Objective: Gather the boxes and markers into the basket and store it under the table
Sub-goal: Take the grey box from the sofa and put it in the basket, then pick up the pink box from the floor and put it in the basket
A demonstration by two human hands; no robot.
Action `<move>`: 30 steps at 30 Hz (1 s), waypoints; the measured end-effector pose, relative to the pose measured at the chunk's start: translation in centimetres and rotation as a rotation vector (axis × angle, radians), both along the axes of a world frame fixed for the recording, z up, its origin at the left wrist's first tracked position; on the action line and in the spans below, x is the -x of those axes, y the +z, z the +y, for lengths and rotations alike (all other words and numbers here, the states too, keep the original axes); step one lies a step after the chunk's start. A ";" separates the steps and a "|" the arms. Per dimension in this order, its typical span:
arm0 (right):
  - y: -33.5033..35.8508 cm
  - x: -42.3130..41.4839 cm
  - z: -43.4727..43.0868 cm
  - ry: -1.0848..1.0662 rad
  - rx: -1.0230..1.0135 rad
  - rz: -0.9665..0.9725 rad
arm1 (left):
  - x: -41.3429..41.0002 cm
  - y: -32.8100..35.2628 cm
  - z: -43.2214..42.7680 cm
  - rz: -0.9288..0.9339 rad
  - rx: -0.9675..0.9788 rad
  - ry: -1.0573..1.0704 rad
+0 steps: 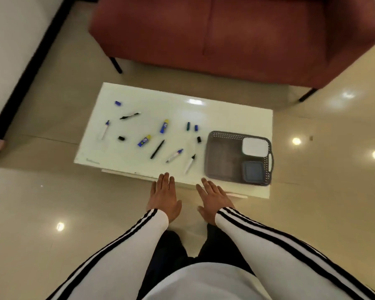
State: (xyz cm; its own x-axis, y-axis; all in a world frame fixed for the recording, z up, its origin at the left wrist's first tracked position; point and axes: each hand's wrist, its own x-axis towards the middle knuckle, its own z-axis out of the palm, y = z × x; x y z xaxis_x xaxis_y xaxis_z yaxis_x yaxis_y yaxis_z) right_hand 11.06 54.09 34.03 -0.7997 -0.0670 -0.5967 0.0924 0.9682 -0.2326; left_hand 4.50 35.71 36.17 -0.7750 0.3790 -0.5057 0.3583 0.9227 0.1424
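Note:
A grey perforated basket [221, 156] stands on the right end of a low white table [139, 98]. Inside it lie a white box [254, 146] and a dark blue box [253, 171]. Several markers and loose caps are scattered over the table, among them a black marker [157, 149], a white marker [189, 163] and two blue-and-yellow tubes [164, 126] [144, 141]. My left hand [164, 195] and my right hand [213, 199] hover flat, fingers straight, just over the table's near edge, holding nothing.
A dark red sofa [236, 37] stands right behind the table. Glossy beige floor tiles surround the table. A white wall with a black skirting runs along the left. My legs are at the bottom of the view.

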 end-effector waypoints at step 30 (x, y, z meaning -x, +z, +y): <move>2.7 41.1 -61.8 0.717 0.151 0.136 | 21.0 2.0 -58.7 0.020 0.078 0.952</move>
State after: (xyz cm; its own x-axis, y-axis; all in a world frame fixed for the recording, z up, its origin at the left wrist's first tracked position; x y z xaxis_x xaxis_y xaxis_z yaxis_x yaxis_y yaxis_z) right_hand -30.06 -7.68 36.77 -0.5953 -0.6737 -0.4380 -0.5890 0.7366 -0.3324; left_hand -16.55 -23.02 38.20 -0.7497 -0.4493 -0.4858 -0.5459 0.8349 0.0704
